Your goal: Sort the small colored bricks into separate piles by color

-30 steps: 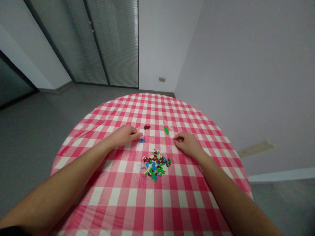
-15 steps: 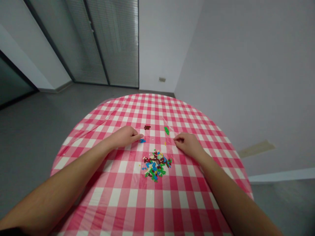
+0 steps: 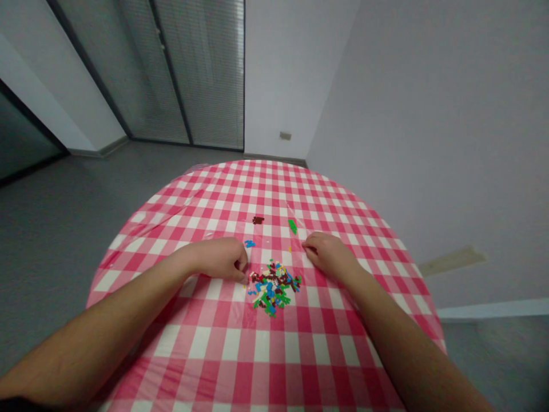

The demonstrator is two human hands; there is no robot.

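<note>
left hand (image 3: 223,258) now beside brick pile (image 3: 271,289)

Checked tablecloth (image 3: 240,366): multicoloured pile (image 3: 273,290), blue pieces (image 3: 249,244), green pieces (image 3: 292,226), brown pieces (image 3: 258,220).

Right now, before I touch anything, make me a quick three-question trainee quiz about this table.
1. Which hand is nearer the heap of small multicoloured pieces?
2. True or false: from the wearer's view, the small bright-green cluster lies right of the small dark-brown cluster.
3. Fill in: the pink-and-white cloth has a ____ pattern.

Key:
1. The left hand.
2. True.
3. Checked.
</note>
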